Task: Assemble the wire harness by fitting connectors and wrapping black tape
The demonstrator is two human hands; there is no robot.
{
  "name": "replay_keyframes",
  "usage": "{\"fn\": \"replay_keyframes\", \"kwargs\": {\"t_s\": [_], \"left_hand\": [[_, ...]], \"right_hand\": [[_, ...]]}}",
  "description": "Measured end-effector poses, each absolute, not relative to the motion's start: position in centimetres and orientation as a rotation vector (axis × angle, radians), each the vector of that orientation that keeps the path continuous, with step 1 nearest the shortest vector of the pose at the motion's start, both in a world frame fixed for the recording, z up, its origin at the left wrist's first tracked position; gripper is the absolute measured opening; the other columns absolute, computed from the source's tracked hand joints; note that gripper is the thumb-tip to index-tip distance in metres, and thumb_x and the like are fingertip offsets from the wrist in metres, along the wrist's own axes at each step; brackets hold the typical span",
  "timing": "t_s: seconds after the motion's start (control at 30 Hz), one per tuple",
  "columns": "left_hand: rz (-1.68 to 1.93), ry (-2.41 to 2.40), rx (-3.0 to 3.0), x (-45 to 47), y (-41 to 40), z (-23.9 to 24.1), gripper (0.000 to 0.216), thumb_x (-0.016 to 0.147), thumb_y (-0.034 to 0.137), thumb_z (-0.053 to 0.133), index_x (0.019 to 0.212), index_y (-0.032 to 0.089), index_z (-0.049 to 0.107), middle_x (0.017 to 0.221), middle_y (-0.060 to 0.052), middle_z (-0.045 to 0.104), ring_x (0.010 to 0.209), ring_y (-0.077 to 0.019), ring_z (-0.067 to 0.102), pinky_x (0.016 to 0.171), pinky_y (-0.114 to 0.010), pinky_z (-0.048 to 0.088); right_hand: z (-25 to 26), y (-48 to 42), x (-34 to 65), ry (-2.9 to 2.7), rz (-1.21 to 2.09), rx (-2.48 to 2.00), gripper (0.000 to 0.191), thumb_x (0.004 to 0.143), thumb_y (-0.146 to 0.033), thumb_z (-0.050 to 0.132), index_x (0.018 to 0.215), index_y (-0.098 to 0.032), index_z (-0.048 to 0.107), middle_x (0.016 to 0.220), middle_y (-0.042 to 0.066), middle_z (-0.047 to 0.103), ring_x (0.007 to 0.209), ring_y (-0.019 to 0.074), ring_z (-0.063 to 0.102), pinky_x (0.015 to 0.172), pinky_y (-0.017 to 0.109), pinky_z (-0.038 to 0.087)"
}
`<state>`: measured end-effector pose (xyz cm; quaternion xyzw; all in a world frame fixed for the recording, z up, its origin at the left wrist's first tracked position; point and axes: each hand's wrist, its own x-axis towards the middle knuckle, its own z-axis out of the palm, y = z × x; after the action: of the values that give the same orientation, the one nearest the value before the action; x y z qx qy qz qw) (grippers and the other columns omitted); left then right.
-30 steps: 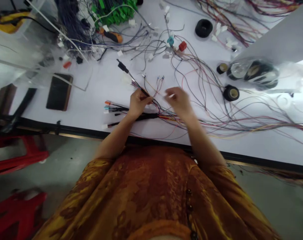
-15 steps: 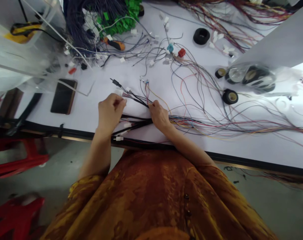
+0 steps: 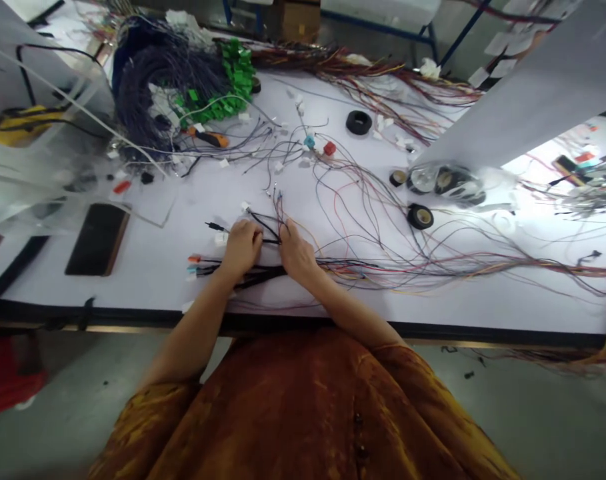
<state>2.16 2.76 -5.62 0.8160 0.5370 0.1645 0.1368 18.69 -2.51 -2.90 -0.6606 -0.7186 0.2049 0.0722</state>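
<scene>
My left hand [image 3: 243,250] is closed on black-sleeved cables [image 3: 270,241], with a black plug [image 3: 216,227] and a white connector [image 3: 221,238] showing just beyond its fingers. Close by on the right, my right hand [image 3: 297,253] pinches the same cables where thin coloured wires [image 3: 281,208] fan out upward. Another white connector [image 3: 246,208] on a black branch lies above the left hand. Below both hands a thicker wire harness [image 3: 263,275] rests along the table's front, its orange connector [image 3: 195,259] at the left end and loose wires [image 3: 433,270] trailing right.
A dark phone [image 3: 97,240] lies at the left. Black tape rolls [image 3: 359,123] sit at the right and back. Behind are an orange-handled tool [image 3: 210,137], red connector [image 3: 329,149], and a dark wire bundle [image 3: 147,87] with green connectors [image 3: 237,73]. A grey post [image 3: 507,93] rises at the right.
The view has tilted up and shifted. My left hand has come down and right, from beside the small connectors onto the black cables close to my right hand, which keeps its grip.
</scene>
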Motion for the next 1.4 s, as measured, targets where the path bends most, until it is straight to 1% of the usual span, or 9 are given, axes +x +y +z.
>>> {"fn": "replay_keyframes", "kwargs": {"t_s": [0.13,0.3,0.53,0.77,0.93,1.07,1.13,1.27,1.4], "left_hand": [[0.368,1.55,2.331,3.2,3.9,-3.8,0.009,0.083,0.015,0.053,0.089,0.018,0.059,0.097,-0.014,0.067,0.096,-0.0305,0.062,0.088,-0.042,0.048],[0.677,1.524,2.01,4.5,4.5,-3.2,0.017,0.089,0.036,0.057,0.085,0.019,0.06,0.075,-0.004,0.065,0.072,-0.0209,0.06,0.073,-0.032,0.045],[0.686,1.479,1.79,3.8,4.6,-4.9,0.03,0.087,0.048,0.056,0.079,0.02,0.063,0.069,-0.002,0.066,0.066,-0.0181,0.059,0.067,-0.029,0.043],[0.675,1.501,1.752,3.5,4.7,-4.6,0.028,0.086,0.046,0.057,0.08,0.02,0.066,0.069,-0.002,0.067,0.065,-0.0179,0.059,0.067,-0.029,0.044],[0.65,1.508,1.747,3.5,4.7,-4.7,0.028,0.086,0.045,0.056,0.08,0.02,0.066,0.07,-0.002,0.067,0.066,-0.0177,0.059,0.068,-0.029,0.044],[0.652,1.506,1.768,3.4,4.7,-4.5,0.029,0.085,0.047,0.055,0.08,0.02,0.066,0.073,-0.002,0.069,0.068,-0.0181,0.06,0.07,-0.029,0.045],[0.652,1.507,1.763,3.4,4.8,-4.3,0.03,0.085,0.047,0.055,0.08,0.02,0.067,0.072,-0.002,0.069,0.068,-0.0179,0.06,0.069,-0.028,0.045],[0.674,1.504,1.726,3.5,4.7,-4.1,0.029,0.084,0.046,0.057,0.079,0.019,0.066,0.068,-0.001,0.066,0.064,-0.0165,0.057,0.066,-0.028,0.044],[0.8,1.468,1.582,3.3,4.7,-4.1,0.024,0.082,0.042,0.062,0.075,0.02,0.063,0.061,0.001,0.059,0.059,-0.0145,0.053,0.06,-0.027,0.041]], "right_hand": [[-2.2,-0.8,21.9,-2.11,0.764,-1.605,0.038,0.094,-0.023,0.06,0.13,-0.013,0.064,0.148,0.015,0.055,0.121,0.0253,0.063,0.103,0.036,0.052],[-0.6,8.3,29.2,-1.843,0.468,-1.691,0.029,0.094,-0.015,0.048,0.112,-0.012,0.071,0.116,0.012,0.07,0.112,0.0216,0.063,0.105,0.036,0.048],[-1.3,19.2,32.4,-1.833,0.269,-2.087,0.023,0.088,-0.012,0.053,0.103,-0.015,0.071,0.127,0.015,0.064,0.108,0.0252,0.061,0.098,0.041,0.05],[-0.2,23.7,35.8,-1.638,0.513,-1.898,0.012,0.091,-0.012,0.049,0.09,-0.017,0.059,0.082,0.002,0.065,0.074,0.0137,0.061,0.076,0.028,0.053],[-0.8,24.6,38.2,-1.572,0.154,-1.949,0.011,0.086,-0.009,0.052,0.091,-0.018,0.057,0.103,0.009,0.065,0.104,0.0208,0.058,0.102,0.038,0.046],[-1.7,24.0,37.5,-1.468,0.23,-2.123,0.022,0.085,-0.019,0.064,0.105,-0.012,0.061,0.112,0.014,0.067,0.107,0.024,0.06,0.101,0.04,0.048],[-1.8,24.0,37.1,-1.381,0.347,-2.198,0.021,0.08,-0.015,0.068,0.1,-0.01,0.065,0.111,0.016,0.068,0.109,0.0258,0.061,0.101,0.04,0.048],[0.3,24.7,37.4,-1.277,0.481,-2.108,0.012,0.081,-0.005,0.056,0.079,-0.014,0.065,0.095,0.01,0.07,0.104,0.023,0.064,0.101,0.039,0.049],[5.5,23.5,37.7,-1.239,0.543,-1.941,0.03,0.1,-0.013,0.029,0.096,-0.016,0.058,0.079,0.001,0.059,0.065,0.0103,0.055,0.072,0.027,0.052]]}}
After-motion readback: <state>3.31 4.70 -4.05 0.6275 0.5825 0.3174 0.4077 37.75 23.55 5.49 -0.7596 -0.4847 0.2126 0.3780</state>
